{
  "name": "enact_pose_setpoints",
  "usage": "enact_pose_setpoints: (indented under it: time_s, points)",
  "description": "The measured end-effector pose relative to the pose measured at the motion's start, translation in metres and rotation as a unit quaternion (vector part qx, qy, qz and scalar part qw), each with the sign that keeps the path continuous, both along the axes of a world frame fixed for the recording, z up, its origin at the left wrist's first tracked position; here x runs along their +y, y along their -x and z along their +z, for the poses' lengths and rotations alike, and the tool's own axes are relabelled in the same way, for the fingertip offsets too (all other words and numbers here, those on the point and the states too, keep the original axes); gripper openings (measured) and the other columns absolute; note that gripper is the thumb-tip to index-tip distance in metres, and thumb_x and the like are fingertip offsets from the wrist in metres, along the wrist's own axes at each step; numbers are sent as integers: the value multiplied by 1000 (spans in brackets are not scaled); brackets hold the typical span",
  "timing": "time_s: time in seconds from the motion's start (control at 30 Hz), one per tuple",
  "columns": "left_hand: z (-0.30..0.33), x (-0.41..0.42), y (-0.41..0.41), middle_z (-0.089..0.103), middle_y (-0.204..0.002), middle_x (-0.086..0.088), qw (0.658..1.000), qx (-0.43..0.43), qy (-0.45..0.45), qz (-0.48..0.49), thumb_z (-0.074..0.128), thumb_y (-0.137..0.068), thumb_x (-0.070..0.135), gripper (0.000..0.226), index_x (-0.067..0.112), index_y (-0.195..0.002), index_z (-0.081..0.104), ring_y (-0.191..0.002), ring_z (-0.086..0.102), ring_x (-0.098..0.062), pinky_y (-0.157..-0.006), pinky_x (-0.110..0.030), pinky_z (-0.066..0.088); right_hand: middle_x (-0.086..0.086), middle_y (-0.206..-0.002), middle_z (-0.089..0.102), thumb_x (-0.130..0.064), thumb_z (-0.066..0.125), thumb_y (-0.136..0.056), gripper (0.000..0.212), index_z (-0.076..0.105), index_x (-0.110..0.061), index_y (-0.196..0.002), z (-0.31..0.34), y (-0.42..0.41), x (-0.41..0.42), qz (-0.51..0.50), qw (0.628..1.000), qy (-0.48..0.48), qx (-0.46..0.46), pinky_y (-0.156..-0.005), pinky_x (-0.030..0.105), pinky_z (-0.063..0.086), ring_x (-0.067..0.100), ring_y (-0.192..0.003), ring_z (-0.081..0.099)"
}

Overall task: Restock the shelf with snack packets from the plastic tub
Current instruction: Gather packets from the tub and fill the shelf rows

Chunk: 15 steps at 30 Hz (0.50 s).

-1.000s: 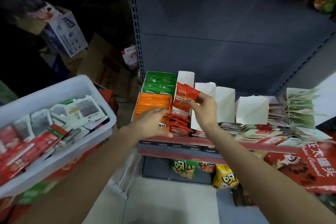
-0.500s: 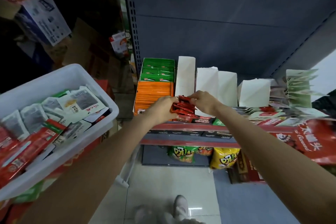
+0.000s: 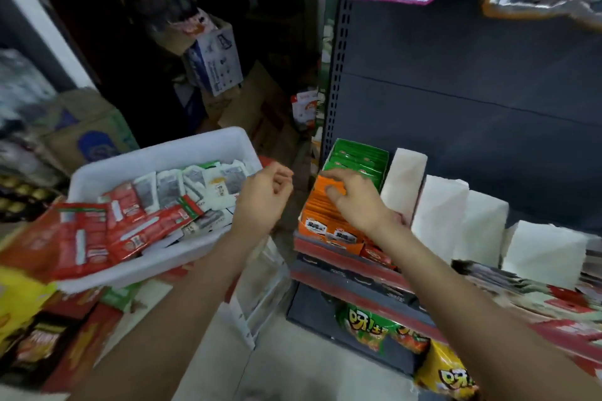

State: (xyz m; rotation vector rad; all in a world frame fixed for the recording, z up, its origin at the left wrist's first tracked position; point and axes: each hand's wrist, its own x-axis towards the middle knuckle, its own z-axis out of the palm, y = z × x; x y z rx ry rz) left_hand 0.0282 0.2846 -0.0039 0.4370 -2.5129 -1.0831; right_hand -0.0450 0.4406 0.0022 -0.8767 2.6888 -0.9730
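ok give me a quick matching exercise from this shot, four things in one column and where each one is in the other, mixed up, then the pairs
Things:
1. green packets
2. orange packets
3. plastic tub
4. left hand

Places:
A. left of the shelf, full of red and white packets
B. front of the leftmost row on the shelf, under the right hand
C. in the air between tub and shelf, holding nothing
D. back of the leftmost row, against the grey back panel

Pairs: 1-D, 2-B, 3-A, 4-C
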Motion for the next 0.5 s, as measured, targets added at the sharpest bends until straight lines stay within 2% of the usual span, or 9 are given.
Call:
enact_pose_setpoints:
  time_s: [0.1,0.23,0.33,0.4,0.47,0.5]
  points:
    - [1,-50,-23,63,-90,-7,997,-1,39,67,51,-91,10,16,7,-104,61,-86,59,-24,-78,-35,48,10,-126,56,-13,50,-92,36,54,-13,-128,1,-13,-60,42,998,24,29,-96,29,35,26,-119,48]
    - [-9,-132,-59,59,-101,-17,988,-81,66,118,51,-90,9,15,3,-103,56,-94,57,-34,-80,-38,45,7,-144,41,-23,48,-96,46,40,-14,-140,-6,-34,-143,98,995,-7,0,-104,31,32,23,-133,35]
    - [-22,-193,-92,57,-112,-18,971,-200,102,88,51,-86,23,35,2,-113,57,-105,55,-37,-87,-38,43,5,-153,28,-29,51,-96,57,30,-14,-146,-17,-53,-201,161,986,-49,-15,-111,33,25,22,-140,26]
    - [-35,-231,-108,57,-120,-20,962,-246,106,60,44,-77,29,51,3,-118,58,-113,54,-36,-94,-35,42,3,-158,13,-32,58,-92,69,22,-17,-149,-27,-63,-230,225,968,-104,-41,-115,33,17,21,-145,12]
    - [-39,-257,-121,51,-133,-16,951,-287,95,58,47,-89,19,42,6,-129,52,-122,49,-30,-97,-27,38,1,-159,8,-33,64,-88,78,18,-21,-150,-39,-69,-251,275,944,-173,-65,-116,33,12,20,-146,5]
    - [-41,-267,-122,49,-136,-13,949,-300,80,50,49,-93,14,39,8,-132,50,-123,47,-27,-94,-23,37,2,-158,14,-32,66,-86,79,21,-23,-150,-44,-71,-259,289,935,-198,-64,-116,33,14,21,-145,10]
